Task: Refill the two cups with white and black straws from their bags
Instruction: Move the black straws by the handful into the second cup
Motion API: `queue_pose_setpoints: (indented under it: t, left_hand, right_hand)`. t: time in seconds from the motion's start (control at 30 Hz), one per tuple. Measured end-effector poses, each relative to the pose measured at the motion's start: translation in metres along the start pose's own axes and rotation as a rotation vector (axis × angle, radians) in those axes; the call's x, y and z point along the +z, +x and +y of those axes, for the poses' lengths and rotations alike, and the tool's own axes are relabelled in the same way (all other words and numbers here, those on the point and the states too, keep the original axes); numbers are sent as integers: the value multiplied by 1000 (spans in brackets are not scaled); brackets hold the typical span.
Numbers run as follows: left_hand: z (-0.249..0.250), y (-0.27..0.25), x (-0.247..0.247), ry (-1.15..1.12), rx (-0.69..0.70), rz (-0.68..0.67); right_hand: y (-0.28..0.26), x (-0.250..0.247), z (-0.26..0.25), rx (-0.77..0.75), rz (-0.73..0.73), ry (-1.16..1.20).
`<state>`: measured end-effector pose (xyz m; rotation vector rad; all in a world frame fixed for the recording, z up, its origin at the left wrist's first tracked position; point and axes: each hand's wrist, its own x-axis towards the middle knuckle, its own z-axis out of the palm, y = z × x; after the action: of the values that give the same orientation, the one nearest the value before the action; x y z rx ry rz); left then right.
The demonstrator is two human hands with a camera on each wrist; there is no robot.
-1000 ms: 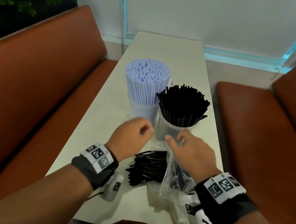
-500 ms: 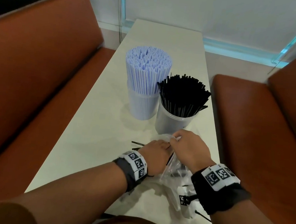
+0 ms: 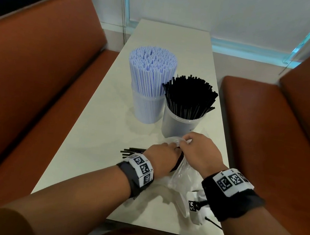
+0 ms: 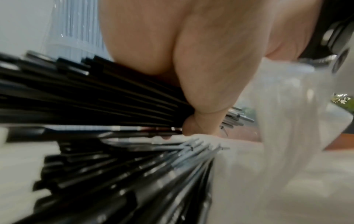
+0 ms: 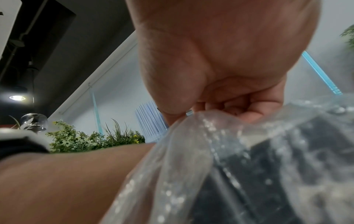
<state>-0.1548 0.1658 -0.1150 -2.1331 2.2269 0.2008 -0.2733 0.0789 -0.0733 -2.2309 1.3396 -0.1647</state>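
Observation:
Two translucent cups stand mid-table: the left cup (image 3: 147,109) is packed with white straws (image 3: 151,71), the right cup (image 3: 180,126) holds black straws (image 3: 189,97). In front of them lies a clear plastic bag (image 3: 183,173) with a bundle of black straws (image 4: 99,103) sticking out leftward. My left hand (image 3: 162,156) is curled round that bundle, thumb underneath in the left wrist view. My right hand (image 3: 197,150) pinches the bag's mouth (image 5: 201,121) and lifts the film. The bundle's free ends (image 3: 130,151) poke out beside the left wrist.
The narrow white table (image 3: 103,131) runs between two brown benches, one on the left (image 3: 39,86) and one on the right (image 3: 281,140). More crumpled clear plastic (image 3: 183,202) lies near the front edge under my right wrist. A pale wall closes the far end.
My left hand dropped from near the cups onto the black straw bundle and closed round it. My right hand stays pinched on the bag's mouth. The head view moved closer.

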Motion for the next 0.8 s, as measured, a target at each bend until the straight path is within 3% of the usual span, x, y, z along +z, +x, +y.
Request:
queue_pose_setpoints:
  t: [0.33,0.53,0.67,0.8]
  left_hand:
    - [-81,-45,-11,24,-37,-9]
    - [-125,-70,-10,-41,-143,58]
    - [-128,-77,-22,-158,-108,220]
    - [-108,-73,-41,-206,4,363]
  right_hand:
    - [6,7,11,-20,57,8]
    - [-2,10,3,-67,141,28]
    - [-17,-1,-23,-223,305,377]
    - [-27,-4,-50,-195,208,815]
